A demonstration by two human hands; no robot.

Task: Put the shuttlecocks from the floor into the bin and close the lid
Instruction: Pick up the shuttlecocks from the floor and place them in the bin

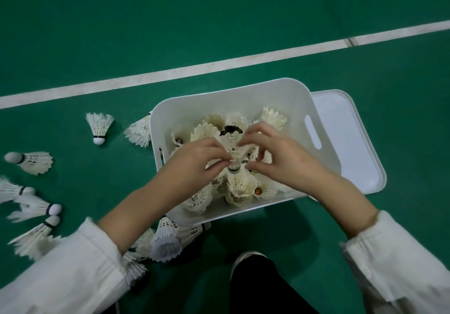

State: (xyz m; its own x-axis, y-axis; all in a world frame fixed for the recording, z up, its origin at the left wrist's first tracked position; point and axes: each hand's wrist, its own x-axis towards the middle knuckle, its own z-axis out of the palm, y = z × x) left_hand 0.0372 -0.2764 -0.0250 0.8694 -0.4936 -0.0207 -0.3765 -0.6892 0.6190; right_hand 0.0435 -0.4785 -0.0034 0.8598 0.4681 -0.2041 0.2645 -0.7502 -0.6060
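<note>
- On the floor (pixel 219 21) at far left, loose shuttlecocks (pixel 32 165) lie on their sides, cork ends pointing different ways; one further on stands cork down, and another lies against the bin's left wall.
- Near the bottom left, a white left sleeve (pixel 68 265) covers part of a second heap of shuttlecocks, which lies just in front of the bin's near left corner.
- A white line (pixel 219 65) crosses the green floor behind the bin, rising toward the right.
- The left hand (pixel 192 165) reaches over the bin's near left side; its fingers (pixel 219 154) are pressed together with the thumb, pinching the feathers of one shuttlecock (pixel 235 160) held above the pile.
- The bin (pixel 231 102), white and open-topped, sits on the floor at centre, already holding many shuttlecocks.
- The right hand (pixel 280 158) meets the same shuttlecock from the other side; its fingers (pixel 253 133) are curled, with fingertips and thumb on the feathers.
- A dark trouser leg (pixel 263 284) shows below the bin.
- The lid (pixel 353 143) lies flat on the floor just right of the bin, its left edge hidden behind the bin.
- A white right sleeve (pixel 401 252) fills the bottom right corner.
</note>
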